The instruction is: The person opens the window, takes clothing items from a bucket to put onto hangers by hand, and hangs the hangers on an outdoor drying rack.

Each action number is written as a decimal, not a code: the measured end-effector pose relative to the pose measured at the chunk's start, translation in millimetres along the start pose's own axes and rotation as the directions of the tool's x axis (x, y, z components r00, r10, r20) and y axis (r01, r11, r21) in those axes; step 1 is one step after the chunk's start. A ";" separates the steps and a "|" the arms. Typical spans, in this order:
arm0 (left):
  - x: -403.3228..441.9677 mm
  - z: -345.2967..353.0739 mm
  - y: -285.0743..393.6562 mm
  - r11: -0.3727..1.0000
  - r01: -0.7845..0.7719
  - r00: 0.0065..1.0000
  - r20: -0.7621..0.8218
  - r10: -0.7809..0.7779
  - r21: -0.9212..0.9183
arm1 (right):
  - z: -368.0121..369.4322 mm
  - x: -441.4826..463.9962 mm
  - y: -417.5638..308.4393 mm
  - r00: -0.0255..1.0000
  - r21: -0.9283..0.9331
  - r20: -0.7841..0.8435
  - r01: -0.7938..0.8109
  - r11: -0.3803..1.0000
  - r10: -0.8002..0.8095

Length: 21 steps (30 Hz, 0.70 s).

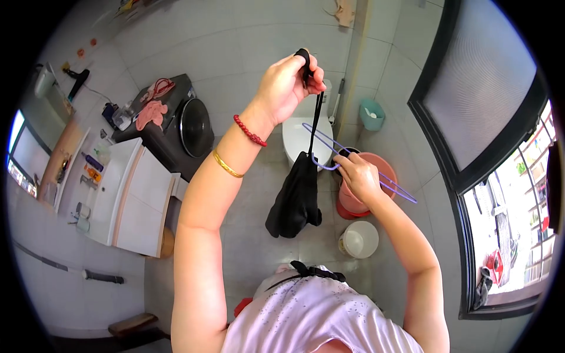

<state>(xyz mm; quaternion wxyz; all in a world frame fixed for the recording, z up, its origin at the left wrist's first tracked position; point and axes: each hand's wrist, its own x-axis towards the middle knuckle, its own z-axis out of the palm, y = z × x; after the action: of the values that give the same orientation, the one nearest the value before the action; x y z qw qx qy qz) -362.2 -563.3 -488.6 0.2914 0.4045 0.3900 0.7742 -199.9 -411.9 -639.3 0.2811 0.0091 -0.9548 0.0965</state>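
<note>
While my left hand (294, 82) was raised high, its fingers were closed together on a bunched black band at the top of the black garment (294, 197), and my palm side was partly turned into view. The garment hung below that hand, in midair over the grey tiled floor (250, 241) and in front of the toilet (299, 138). It was plain, dark cloth, soft and limp, narrow where it met the stretched thin straps and fuller toward the bottom, with an uneven lower edge and a small rounded bulge at its right side. Its folds were so dark that I could not tell its exact shape.

My right hand (359, 175), lower and off to the right, was clamped on the slim purple hanger (401, 193), fingers drawn together around it. The hanger slanted across, one curved part reaching the top of the garment; whether it passed through the straps, I could not tell.

Behind and below my right hand stood a pink bucket (354, 204), with a white bucket (360, 240) nearer to me. Over to the left was the dark washing machine (170, 125), pink cloth (152, 115) lying on its top.
</note>
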 end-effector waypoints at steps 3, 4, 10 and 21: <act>-8.8 0.1 -0.7 1.000 0.007 1.000 0.027 -0.008 0.029 | 5.1 4.0 -9.6 1.000 0.043 -0.008 -0.013 0.999 0.013; -11.2 2.8 -1.3 0.999 0.014 0.999 0.048 -0.016 0.037 | 5.2 6.7 -10.2 0.999 0.056 -0.010 -0.030 0.998 0.031; -17.7 2.8 8.7 0.998 0.058 0.997 0.048 -0.057 -0.007 | -0.5 11.4 -2.7 0.999 0.107 -0.019 -0.032 0.994 0.034; -14.3 -3.4 10.5 0.993 0.073 0.994 0.091 -0.064 -0.092 | 2.2 -3.6 8.5 0.993 0.183 -0.111 0.065 0.981 -0.045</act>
<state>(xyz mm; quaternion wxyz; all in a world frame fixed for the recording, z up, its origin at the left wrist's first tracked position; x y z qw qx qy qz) -359.3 -581.1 -486.7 0.3536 0.4102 0.3532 0.7629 -198.7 -404.2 -644.6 0.3320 0.0566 -0.9246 0.1779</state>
